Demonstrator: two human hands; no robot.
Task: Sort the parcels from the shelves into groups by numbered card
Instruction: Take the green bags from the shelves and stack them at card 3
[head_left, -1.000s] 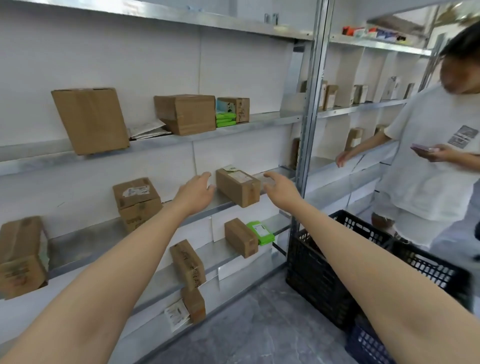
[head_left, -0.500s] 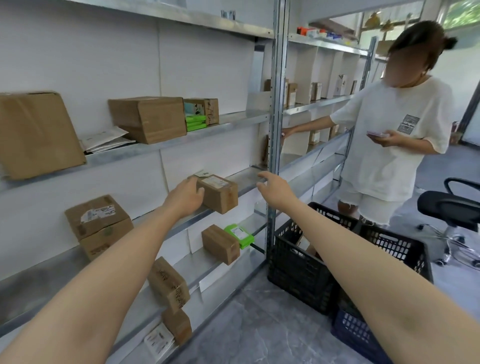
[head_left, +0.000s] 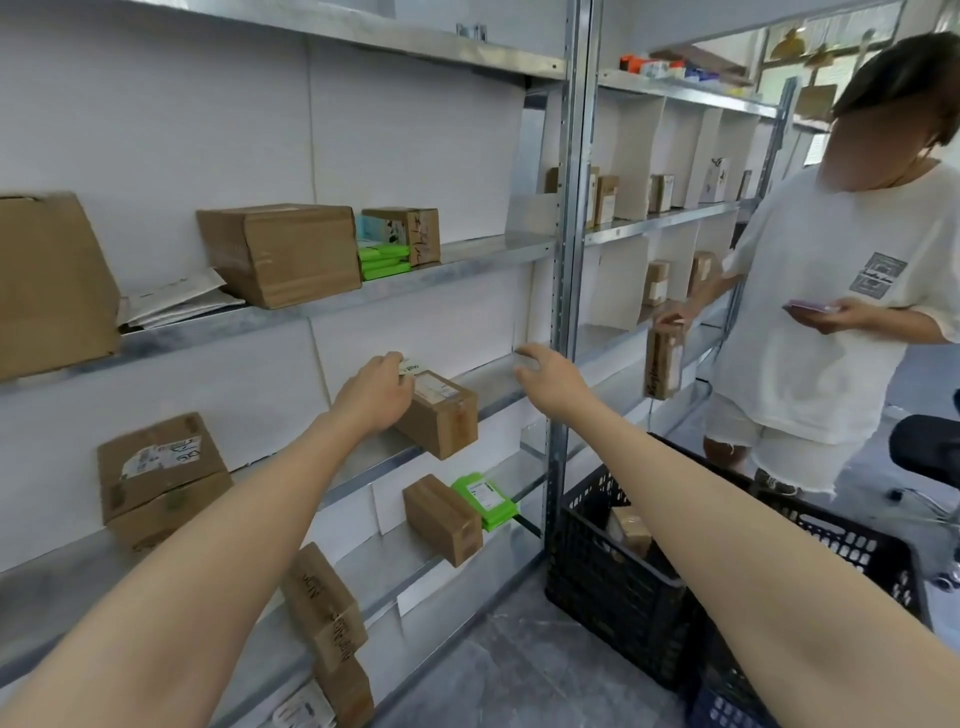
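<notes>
Far left on the upper shelf: a large tilted brown carton, white envelopes, a broad taped box, green packets, a small scribbled carton. Lower down and still left, a labelled box on the middle shelf.

Nearer the centre, left hand clamped on the left end of a small brown parcel, fingers curled over its top. Parcel at the front edge of the middle shelf, one corner jutting past the lip.

Beneath it, on the lower shelf, a brown box just beside a green packet.

Right hand apart from the parcel, fingers spread and holding nothing, near the steel upright.

Right of the upright, a black crate on the floor. Far right, another person in a white shirt, a tall box in one hand and a phone in the other.
</notes>
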